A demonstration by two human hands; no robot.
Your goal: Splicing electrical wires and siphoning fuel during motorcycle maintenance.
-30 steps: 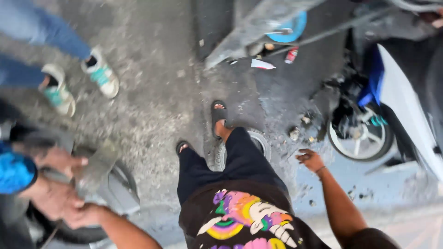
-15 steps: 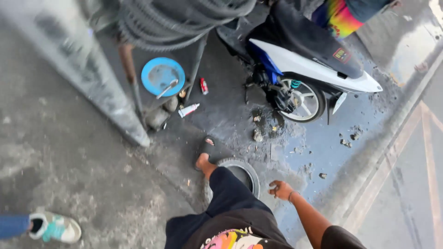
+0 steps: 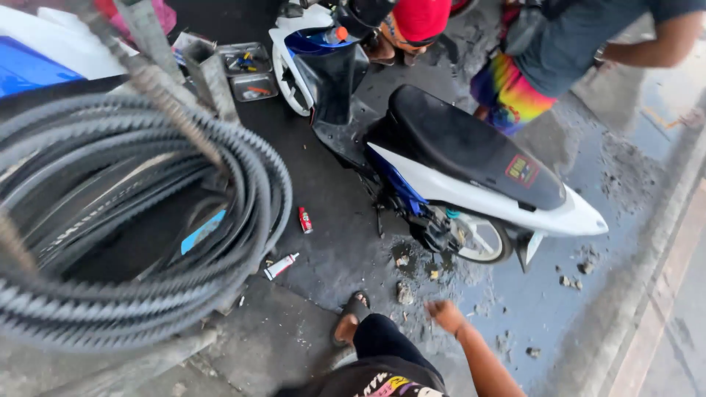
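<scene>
Head view looks steeply down on a wet, oil-dark workshop floor, and only one of the person's own hands shows: the right hand [image 3: 445, 316], blurred, reaching out low over the ground with nothing in it that I can make out — whether the fingers are spread or curled I cannot tell. The left hand is out of the picture. Nearest to the right hand are small lumps of debris [image 3: 404, 294] on the floor, just beside it at about nine o'clock, and the rear wheel [image 3: 482, 239] of a white and blue scooter [image 3: 471, 184] near at one o'clock. The scooter's long axis runs from ten o'clock, where its front stands, down to four o'clock at the tail, so the hand lies off its rear flank rather than in line with it. The person's sandalled foot [image 3: 351, 316] rests on the floor at nine o'clock of the hand. Farther left lie a small white tube [image 3: 281, 266] and a red can [image 3: 304, 220], well apart from the hand, and a thick hanging bundle of rubber belts [image 3: 140, 220] fills the left of the view. Other people stand beyond the scooter at twelve o'clock.
</scene>
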